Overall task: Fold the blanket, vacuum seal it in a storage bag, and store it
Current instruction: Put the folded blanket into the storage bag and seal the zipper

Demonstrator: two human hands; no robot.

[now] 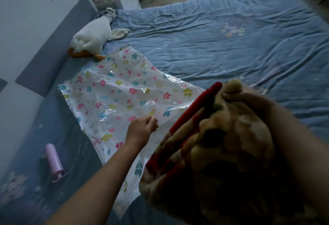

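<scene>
A clear storage bag (pixel 124 96) printed with coloured flowers lies flat on the blue bed, its round valve (pixel 151 103) facing up. My left hand (pixel 142 128) reaches over the bag's near right edge, fingers curled as if pinching the plastic. A folded red and tan blanket (pixel 213 153) is bundled at the lower right, held up against my right arm. My right hand (pixel 249 100) grips the blanket's top fold.
A pink hand pump (pixel 54 160) lies on the bed at the lower left. A white plush goose (pixel 94 36) lies by the grey padded headboard (pixel 44 61). The blue sheet (pixel 231 46) spreads wide to the right. Furniture and cables stand beyond the bed.
</scene>
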